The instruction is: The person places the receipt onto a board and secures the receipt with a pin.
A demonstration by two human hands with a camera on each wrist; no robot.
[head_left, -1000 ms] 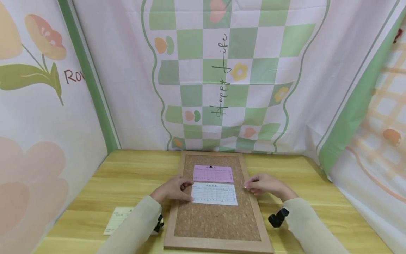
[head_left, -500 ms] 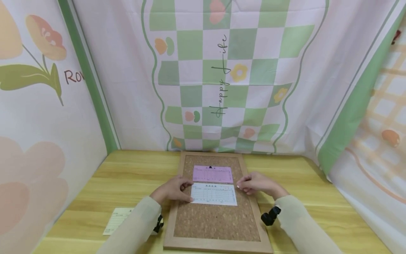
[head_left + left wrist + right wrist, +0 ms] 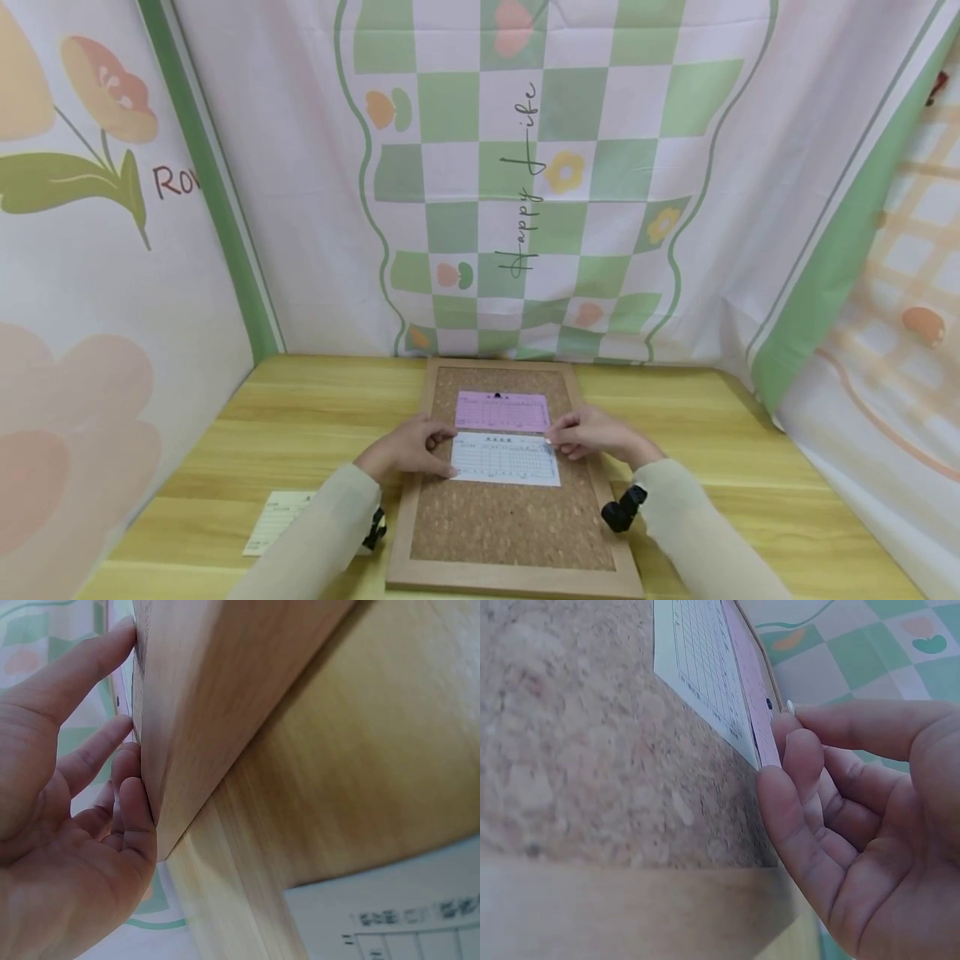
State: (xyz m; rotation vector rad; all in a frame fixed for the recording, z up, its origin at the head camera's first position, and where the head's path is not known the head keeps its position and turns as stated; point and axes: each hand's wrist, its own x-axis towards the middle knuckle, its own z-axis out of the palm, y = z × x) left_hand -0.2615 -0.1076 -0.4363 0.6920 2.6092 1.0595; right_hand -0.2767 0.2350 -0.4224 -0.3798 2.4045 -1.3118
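A white printed slip lies across the middle of the wood-framed cork board, just below a pink slip that has a black pin at its top edge. My left hand rests at the white slip's left side, thumb and index fingertip on its two left corners. Its other fingers bend against the frame in the left wrist view. With thumb and index finger, my right hand pinches a small white thumbtack, close over the slip's upper right corner.
Yellowish printed slips lie on the wooden table to the left of the board, partly covered by the left sleeve. A patterned curtain hangs behind the table.
My right hand has moved left with the thumbtack, from the board's right side to the white slip's upper right corner. My left hand has stayed in place.
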